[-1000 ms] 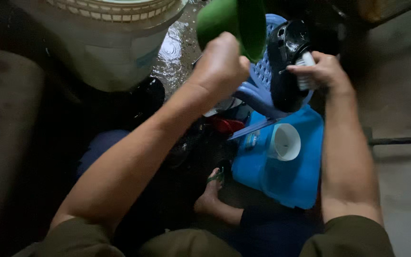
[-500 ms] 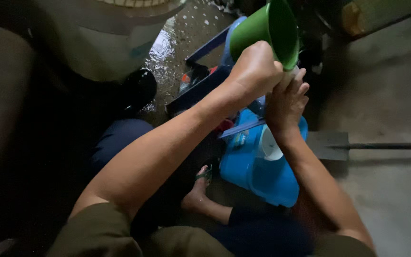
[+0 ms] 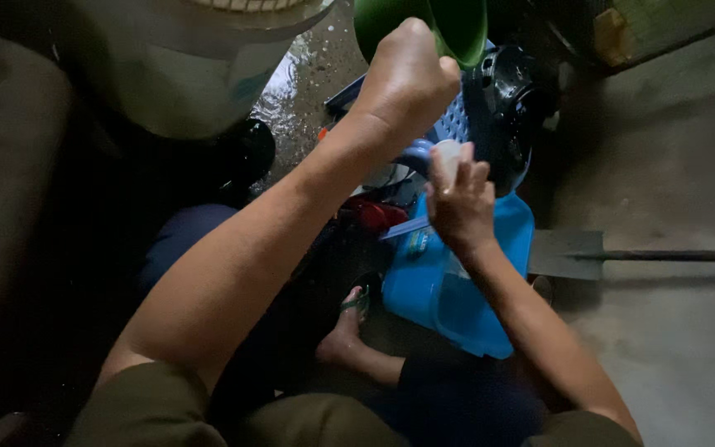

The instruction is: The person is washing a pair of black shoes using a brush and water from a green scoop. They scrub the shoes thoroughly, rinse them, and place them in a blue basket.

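Head view: the left hand (image 3: 407, 87), at upper centre of the frame, is fisted around a green scoop-like container (image 3: 436, 25), tilted with its open mouth toward the top edge and its long axis running up and right. Directly below it, at centre frame, the right hand (image 3: 461, 207) has its fingers closed around a small whitish cup or cap (image 3: 448, 153), held above a blue plastic container (image 3: 457, 290). The green vessel thus lies above and just left of the white piece, the two near but apart, and a black round object (image 3: 511, 99) sits just to the right.
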